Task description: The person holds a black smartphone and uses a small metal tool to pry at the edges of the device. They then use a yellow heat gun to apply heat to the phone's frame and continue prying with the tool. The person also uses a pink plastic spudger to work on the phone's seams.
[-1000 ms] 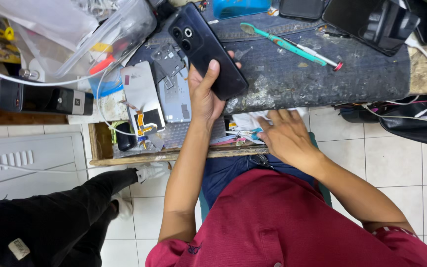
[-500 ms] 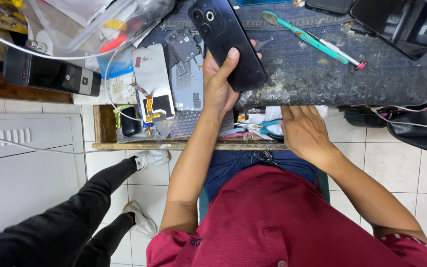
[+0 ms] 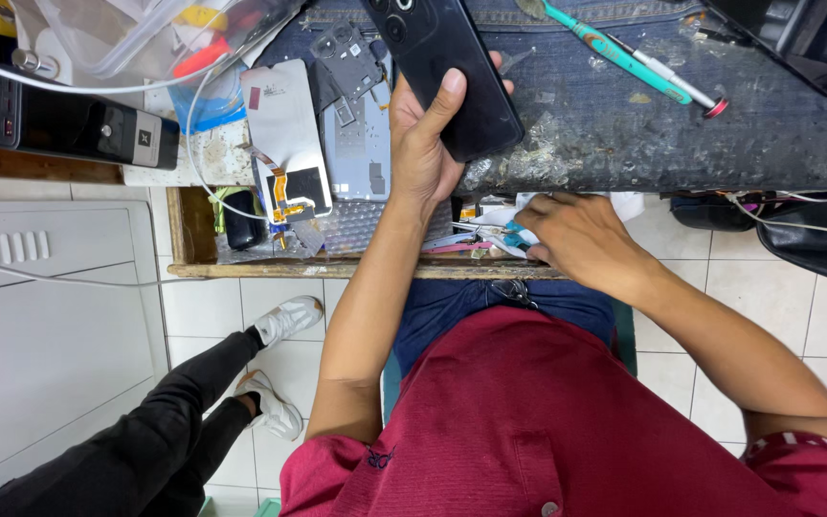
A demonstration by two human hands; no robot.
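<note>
Black smartphone point(image 3: 450, 72), rear side up with its camera cluster toward the far edge, is held in the left hand point(image 3: 428, 144) above the dark denim-covered table point(image 3: 681, 134). It is clasped along its edges: the thumb is laid up one side and the fingers point(image 3: 502, 84) are curled round the other, so the grip is closed on the phone. The right hand point(image 3: 576, 239) is lowered into the wooden drawer point(image 3: 184, 230) beneath the table edge, where small tools and tweezers point(image 3: 476, 244) lie; its fingertips are hidden among them, so whether anything is pinched cannot be told.

Just beside the phone, a detached display panel with an orange flex cable point(image 3: 284, 144) and a grey inner frame point(image 3: 356, 144) are laid out. A teal-handled tool point(image 3: 605, 48) rests farther off on the denim, and a white cable point(image 3: 98, 86) is draped over a clear plastic tray point(image 3: 145, 38).

A slip seems the main risk: the phone is gripped one-handed by its smooth edges, and it could be dropped onto the loose parts. The exposed flex cable could also be caught and creased by the forearm. A bystander's legs in black trousers point(image 3: 145, 440) stand close to the drawer.
</note>
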